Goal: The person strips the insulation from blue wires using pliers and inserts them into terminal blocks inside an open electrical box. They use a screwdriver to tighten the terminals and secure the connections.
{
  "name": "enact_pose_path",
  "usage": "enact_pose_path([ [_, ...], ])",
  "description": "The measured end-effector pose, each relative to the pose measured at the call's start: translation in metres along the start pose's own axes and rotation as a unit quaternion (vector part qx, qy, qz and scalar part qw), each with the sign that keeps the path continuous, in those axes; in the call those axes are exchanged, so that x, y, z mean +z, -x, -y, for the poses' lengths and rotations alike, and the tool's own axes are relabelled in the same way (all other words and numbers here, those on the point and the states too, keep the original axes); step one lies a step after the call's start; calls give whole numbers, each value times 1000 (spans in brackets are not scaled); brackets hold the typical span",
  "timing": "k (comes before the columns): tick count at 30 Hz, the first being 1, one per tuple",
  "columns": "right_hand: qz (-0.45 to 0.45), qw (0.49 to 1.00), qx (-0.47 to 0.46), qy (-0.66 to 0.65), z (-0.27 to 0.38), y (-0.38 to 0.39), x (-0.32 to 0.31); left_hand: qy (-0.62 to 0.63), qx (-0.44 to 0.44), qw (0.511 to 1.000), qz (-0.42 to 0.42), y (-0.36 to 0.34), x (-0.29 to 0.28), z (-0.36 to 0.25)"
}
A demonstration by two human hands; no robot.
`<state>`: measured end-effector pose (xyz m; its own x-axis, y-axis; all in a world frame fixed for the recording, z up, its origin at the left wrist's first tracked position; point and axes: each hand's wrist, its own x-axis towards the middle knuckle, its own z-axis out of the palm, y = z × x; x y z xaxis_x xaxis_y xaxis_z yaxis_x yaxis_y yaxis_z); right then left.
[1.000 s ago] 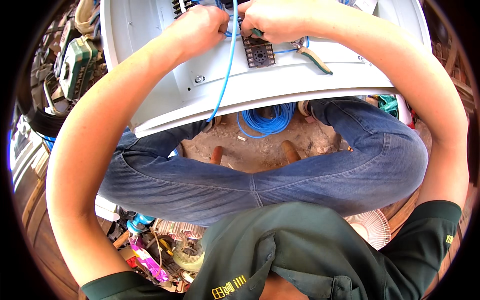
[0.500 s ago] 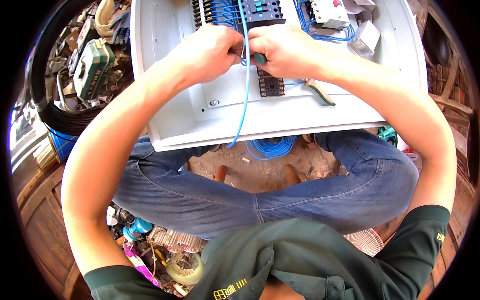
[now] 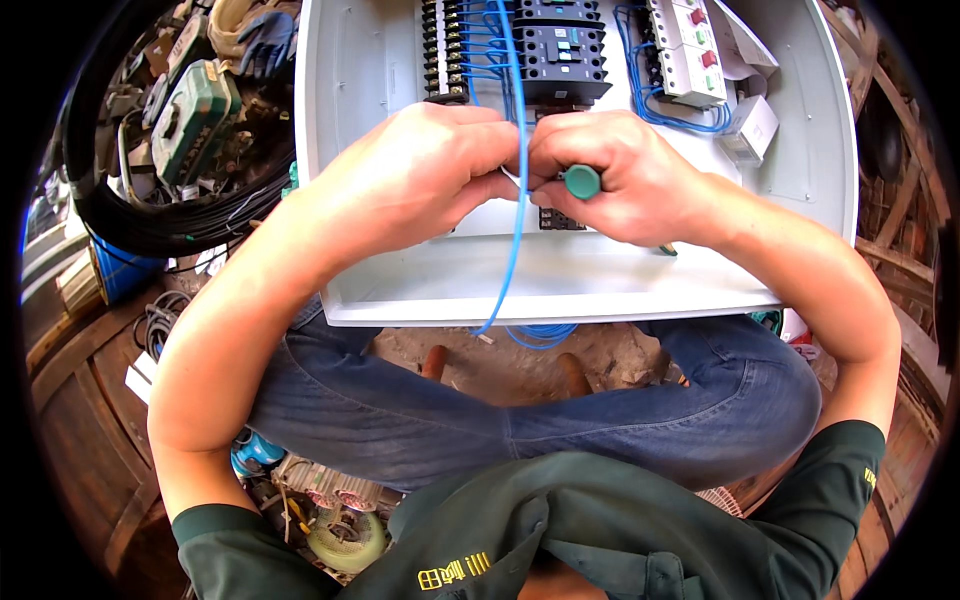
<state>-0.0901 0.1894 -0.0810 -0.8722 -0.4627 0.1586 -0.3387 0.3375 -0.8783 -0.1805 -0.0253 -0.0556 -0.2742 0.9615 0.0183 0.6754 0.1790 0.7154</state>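
Observation:
My two hands meet over an open white metal enclosure [image 3: 400,290]. In my right hand [image 3: 625,175], closed fingers wrap a screwdriver with a round green handle end [image 3: 582,181]; its tip is hidden. My left hand [image 3: 440,165] is closed, thumb against fingers, close to the right fingertips. A small white sliver [image 3: 514,181] shows at the left thumb, too small to make out. A loose blue wire [image 3: 515,250] passes between my hands and hangs over the near edge. Below my right hand, a dark relay socket [image 3: 560,219] is partly hidden.
Terminal strips [image 3: 443,50], black contactors [image 3: 562,60] and white breakers [image 3: 690,60] fill the enclosure's far part. A small white box [image 3: 750,130] lies at right. The pliers' handle tip [image 3: 668,250] shows beside my right wrist. Coiled blue wire [image 3: 542,335] lies on the floor.
The enclosure sits slightly lower and further right in view, and more of its far parts show. My hands appear lower and nearer, with the green handle end now turned upward. The pliers are mostly covered.

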Motion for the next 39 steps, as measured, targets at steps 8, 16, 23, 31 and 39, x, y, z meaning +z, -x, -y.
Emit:
enact_pose_path([
  [8,29,996,30,-77,20,3,2,62,64,996,12,0,-10,1],
  [16,41,994,47,85,14,5,9,48,-39,996,62,-1,1,3],
  [23,139,954,83,252,20,13,-5,-40,-116,979,160,-10,11,-10],
  [31,-57,947,70,308,67,24,-70,-142,-234,953,127,0,44,-6],
  [39,-61,979,112,158,38,39,-25,-94,-265,947,157,-22,75,7],
])
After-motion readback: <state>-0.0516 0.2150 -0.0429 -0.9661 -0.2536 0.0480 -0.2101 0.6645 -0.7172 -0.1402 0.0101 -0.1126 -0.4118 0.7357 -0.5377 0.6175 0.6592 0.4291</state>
